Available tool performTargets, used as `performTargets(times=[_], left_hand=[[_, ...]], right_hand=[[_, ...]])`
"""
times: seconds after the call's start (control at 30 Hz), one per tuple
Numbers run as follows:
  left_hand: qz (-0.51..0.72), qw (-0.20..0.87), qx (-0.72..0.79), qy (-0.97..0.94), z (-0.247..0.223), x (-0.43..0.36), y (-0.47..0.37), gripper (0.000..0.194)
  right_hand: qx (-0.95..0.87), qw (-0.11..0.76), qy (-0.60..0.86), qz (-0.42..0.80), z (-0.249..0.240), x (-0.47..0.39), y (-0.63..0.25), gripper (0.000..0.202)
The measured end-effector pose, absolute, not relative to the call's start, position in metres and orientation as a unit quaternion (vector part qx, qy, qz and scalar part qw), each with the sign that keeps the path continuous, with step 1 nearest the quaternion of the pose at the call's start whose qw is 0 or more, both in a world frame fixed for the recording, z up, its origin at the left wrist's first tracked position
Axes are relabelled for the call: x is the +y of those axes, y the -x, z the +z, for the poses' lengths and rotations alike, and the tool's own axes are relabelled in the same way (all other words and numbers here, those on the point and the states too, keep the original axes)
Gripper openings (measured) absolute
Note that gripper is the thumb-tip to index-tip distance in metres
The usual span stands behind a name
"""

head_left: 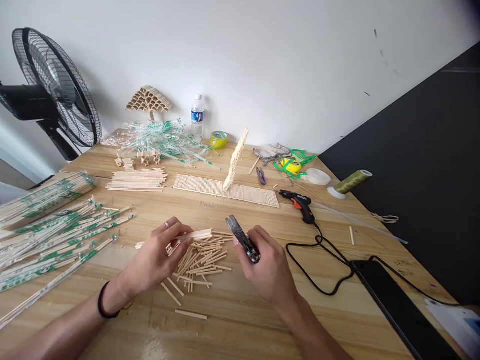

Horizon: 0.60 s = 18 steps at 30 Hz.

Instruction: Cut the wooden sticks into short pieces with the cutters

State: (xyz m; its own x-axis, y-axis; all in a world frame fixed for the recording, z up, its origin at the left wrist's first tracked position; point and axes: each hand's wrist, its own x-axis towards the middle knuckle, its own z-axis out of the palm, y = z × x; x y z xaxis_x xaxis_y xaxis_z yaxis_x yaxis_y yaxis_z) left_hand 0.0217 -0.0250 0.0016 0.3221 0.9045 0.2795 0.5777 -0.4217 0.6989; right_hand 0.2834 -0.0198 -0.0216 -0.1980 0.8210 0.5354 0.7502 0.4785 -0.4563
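Pinched between the thumb and fingers of my left hand (155, 252) is a small bundle of wooden chopsticks (201, 234), pointing right. My right hand (269, 267) is closed around dark metal pliers (240, 234), whose jaws point up and left, apart from the bundle; the handles are mostly hidden in my palm. Under and beside my left hand lies a loose pile of short cut stick pieces (204, 258). One cut piece (191, 314) rests alone nearer to me.
Behind are a flat stick panel (255, 194) with an upright stick piece (235, 160), and a row of chopsticks (137, 180). Wrapped chopsticks (45, 200) cover the left. A glue gun (298, 202) with its cord and a black phone-like slab (397, 305) lie right; a fan (56, 80) stands back left.
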Motion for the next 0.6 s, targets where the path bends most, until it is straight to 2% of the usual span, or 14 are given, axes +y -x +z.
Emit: performTargets(times=[0.2, 0.4, 0.5, 0.6], left_hand=[[0.335, 0.221, 0.479, -0.781, -0.004, -0.017, -0.016, 0.024], [0.328, 0.131, 0.589, -0.726, -0.01, 0.006, 0.008, 0.029], [0.278, 0.072, 0.637, -0.716, -0.016, 0.02, 0.022, 0.028], [0.179, 0.05, 0.67, -0.719, -0.018, 0.031, 0.034, 0.028]], right_hand=[[-0.77, 0.374, 0.515, 0.044, -0.023, -0.017, -0.284, 0.027], [-0.775, 0.375, 0.507, 0.043, -0.026, -0.016, -0.282, 0.023], [-0.775, 0.379, 0.504, 0.048, -0.027, -0.016, -0.28, 0.02], [-0.773, 0.386, 0.5, 0.053, -0.027, -0.015, -0.28, 0.018]])
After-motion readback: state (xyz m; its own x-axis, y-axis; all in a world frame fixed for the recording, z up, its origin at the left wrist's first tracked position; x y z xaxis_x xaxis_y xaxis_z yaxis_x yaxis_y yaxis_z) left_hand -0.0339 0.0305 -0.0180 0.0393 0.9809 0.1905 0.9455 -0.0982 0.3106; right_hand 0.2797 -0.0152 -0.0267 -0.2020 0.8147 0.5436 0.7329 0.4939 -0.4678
